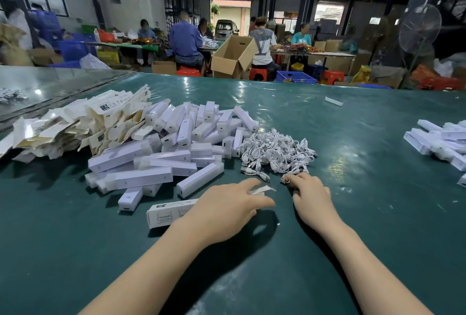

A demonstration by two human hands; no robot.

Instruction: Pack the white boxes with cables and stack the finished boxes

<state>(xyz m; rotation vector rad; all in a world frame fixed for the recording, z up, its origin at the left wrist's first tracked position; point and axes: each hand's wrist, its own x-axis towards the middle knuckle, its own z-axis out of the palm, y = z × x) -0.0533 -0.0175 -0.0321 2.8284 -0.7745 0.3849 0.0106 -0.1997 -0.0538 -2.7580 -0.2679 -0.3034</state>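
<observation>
On the dark green table [365, 226], a heap of long white boxes [161, 148] lay left of a tangle of white cables [276, 149]. Nearer, the left hand [227, 207] rested spread over a printed white carton [166, 213] — grip unclear — and the right hand [311, 198] pinched a white cable plug [285, 179] at the tangle's near edge.

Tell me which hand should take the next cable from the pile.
Right. The right hand sits at the near edge of the cable pile, and its fingertips seem to pinch a cable plug. The left hand lies over the printed box, farther from the cables, well placed to steady it.
</observation>
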